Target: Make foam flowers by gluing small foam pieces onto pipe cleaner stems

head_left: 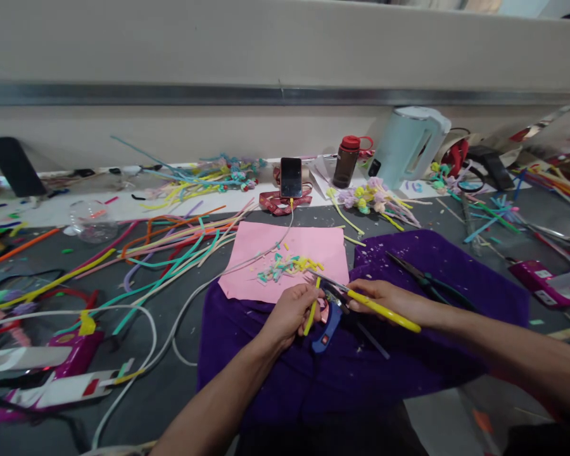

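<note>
Between its fingers, my left hand (298,309) pinches a short yellow pipe cleaner (312,311). My right hand (375,297) is closed around a yellow-handled tool (384,311) with a metal front end; its exact kind is unclear. The metal end reaches to the top of the pipe cleaner, but whether it touches is unclear. Just beneath the hands is a blue object (329,326), partly hidden. Small yellow, teal and pale clippings (289,267) lie on a pink sheet (254,244) beyond the hands. Purple cloth (247,367) spreads below them.
Dark-handled pliers (420,277) lie on the cloth at right. Loose pipe cleaners (185,250) and a white cable (190,304) cover the left side. At the back stand a phone (291,178), a red-capped bottle (348,161) and a pale blue kettle (406,149). Magenta devices (546,283) flank both sides.
</note>
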A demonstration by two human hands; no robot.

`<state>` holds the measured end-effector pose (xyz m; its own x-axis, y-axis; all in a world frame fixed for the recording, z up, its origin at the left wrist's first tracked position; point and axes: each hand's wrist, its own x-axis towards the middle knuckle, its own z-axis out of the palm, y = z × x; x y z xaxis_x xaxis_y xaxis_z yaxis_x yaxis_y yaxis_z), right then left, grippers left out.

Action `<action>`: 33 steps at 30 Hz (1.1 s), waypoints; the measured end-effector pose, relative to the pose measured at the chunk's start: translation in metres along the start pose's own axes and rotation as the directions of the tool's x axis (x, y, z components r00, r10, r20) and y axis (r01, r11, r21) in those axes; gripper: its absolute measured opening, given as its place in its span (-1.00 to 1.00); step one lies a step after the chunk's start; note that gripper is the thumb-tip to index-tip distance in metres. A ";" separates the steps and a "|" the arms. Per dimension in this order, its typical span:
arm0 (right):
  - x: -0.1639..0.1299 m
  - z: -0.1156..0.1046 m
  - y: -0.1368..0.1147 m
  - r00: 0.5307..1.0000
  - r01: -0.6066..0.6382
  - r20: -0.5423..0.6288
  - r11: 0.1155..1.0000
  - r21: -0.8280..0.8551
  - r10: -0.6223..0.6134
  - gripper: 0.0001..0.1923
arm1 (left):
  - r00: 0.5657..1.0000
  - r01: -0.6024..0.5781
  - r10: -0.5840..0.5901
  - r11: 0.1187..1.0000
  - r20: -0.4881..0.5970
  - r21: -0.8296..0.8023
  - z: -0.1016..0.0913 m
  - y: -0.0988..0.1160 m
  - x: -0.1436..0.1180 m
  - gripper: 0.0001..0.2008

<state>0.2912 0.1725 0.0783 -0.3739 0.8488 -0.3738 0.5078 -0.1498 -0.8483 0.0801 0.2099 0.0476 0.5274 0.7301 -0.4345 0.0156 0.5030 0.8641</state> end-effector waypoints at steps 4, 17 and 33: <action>-0.010 -0.004 -0.017 0.997 -0.075 0.005 0.997 0.027 0.075 -0.60 | 1.000 -0.013 0.013 1.000 -0.008 -0.016 -0.001 0.002 -0.001 -0.73; -0.016 0.009 -0.013 0.998 0.006 0.057 1.000 0.029 -0.007 -0.63 | 0.999 -0.044 0.043 0.999 -0.024 -0.024 0.002 0.001 -0.001 -0.71; -0.017 -0.003 -0.021 0.986 -0.164 0.043 0.982 0.095 0.161 -0.53 | 0.999 -0.032 0.031 0.999 -0.028 -0.021 -0.003 0.003 -0.001 -0.71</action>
<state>0.2890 0.1622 0.1039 -0.3207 0.7910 -0.5210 0.4863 -0.3344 -0.8072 0.0769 0.2117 0.0503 0.5039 0.7578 -0.4145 -0.0187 0.4893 0.8719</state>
